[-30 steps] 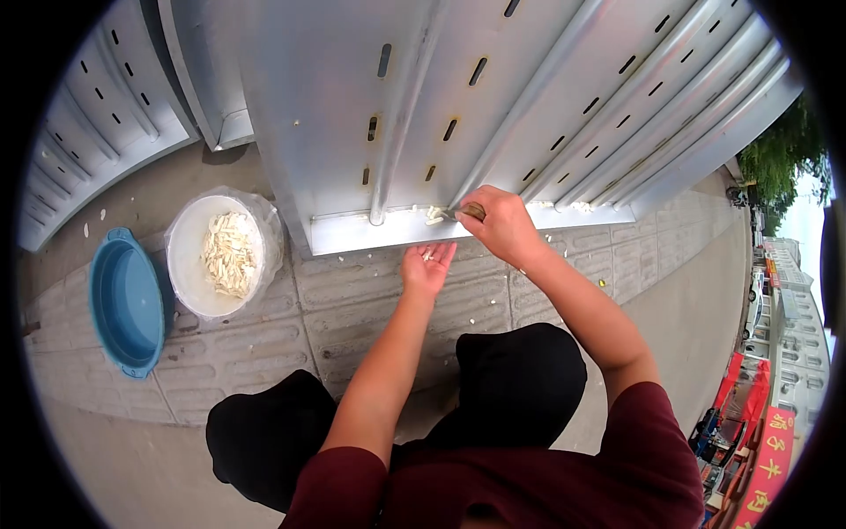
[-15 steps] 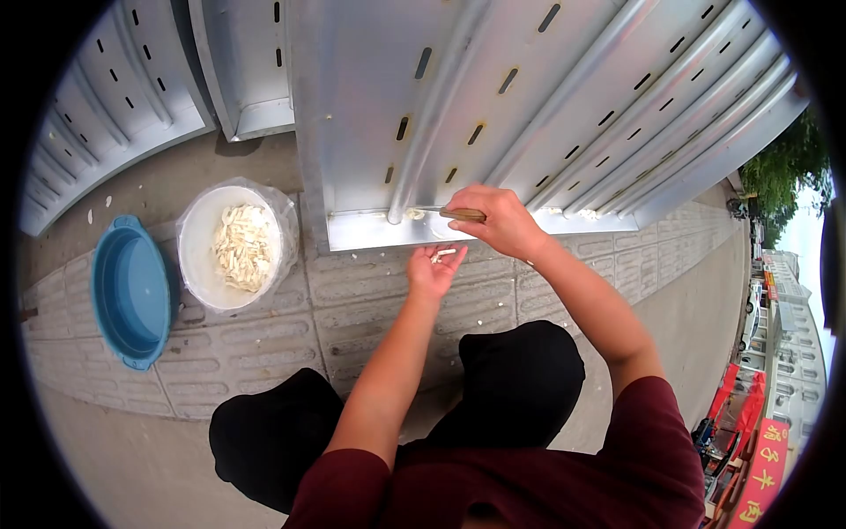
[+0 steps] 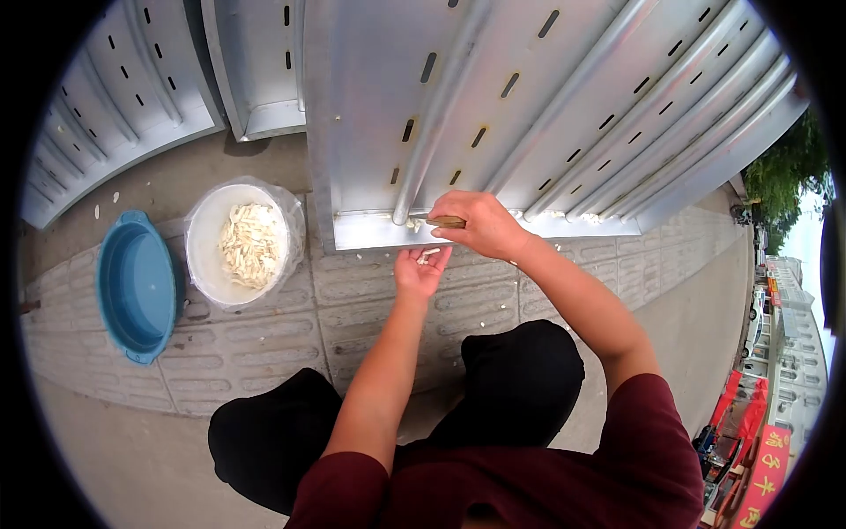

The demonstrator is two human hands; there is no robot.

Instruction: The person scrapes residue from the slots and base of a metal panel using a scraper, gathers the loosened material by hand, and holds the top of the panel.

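My right hand [image 3: 480, 227] is closed round a wooden-handled tool [image 3: 448, 222], whose thin metal tip points left along the bottom ledge of a silvery slotted metal panel [image 3: 361, 231]. Some small off-white bits [image 3: 414, 224] lie on that ledge by the tip. Just below the ledge, my left hand [image 3: 419, 277] is cupped palm up and holds a few short white pieces [image 3: 428, 257]. What these pieces are I cannot tell. To the left stands a white bucket [image 3: 204, 231] lined with clear plastic, holding many similar pale pieces [image 3: 251, 247].
A blue oval basin [image 3: 135, 286] stands left of the bucket on the ridged paving [image 3: 264, 353]. More metal panels [image 3: 159, 79] stand at the upper left. White crumbs dot the ground. Buildings and a red sign [image 3: 762, 480] show at the far right.
Both hands have shifted slightly left along the ledge, the tool with the right one. The white pieces stay in my left palm. The whole view has moved a little.
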